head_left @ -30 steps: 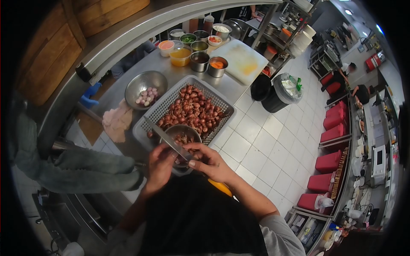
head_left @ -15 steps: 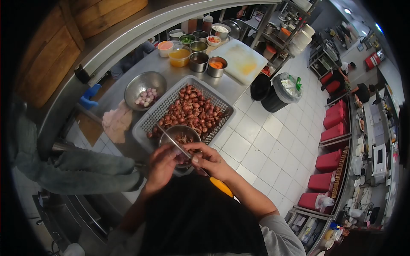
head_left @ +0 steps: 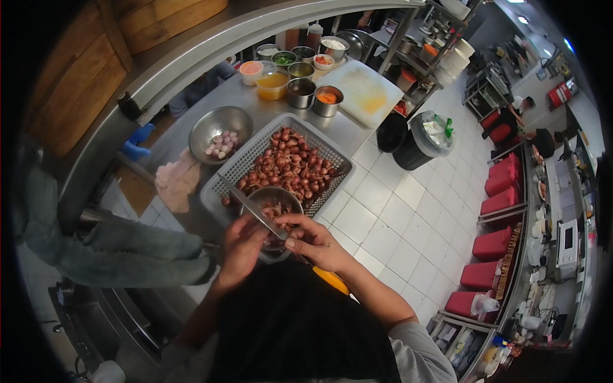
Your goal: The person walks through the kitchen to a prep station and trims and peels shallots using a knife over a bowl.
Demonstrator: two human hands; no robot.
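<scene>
My right hand [head_left: 319, 242] grips a knife [head_left: 254, 207] by the base of its blade, with the yellow handle sticking out below toward my body. The blade points up and left, its broad side showing. Close beside it, my left hand [head_left: 241, 246] is closed around a shallot mostly hidden behind the blade and fingers. Both hands are over a small metal bowl [head_left: 295, 196] with skins and shallot pieces in it. That bowl sits in a grey perforated basket [head_left: 343, 167] heaped with unpeeled red shallots [head_left: 287, 159].
A steel bowl [head_left: 204, 127] with peeled shallots stands left of the basket, beside a pink cloth [head_left: 177, 182]. Behind are several ingredient containers [head_left: 300, 92] and a white cutting board [head_left: 361, 92]. A black bin [head_left: 412, 153] stands on the tiled floor at right.
The knife blade has rolled so its flat side now faces up more, covering the shallot in my left hand. The view has shifted slightly; both hands stay in nearly the same place.
</scene>
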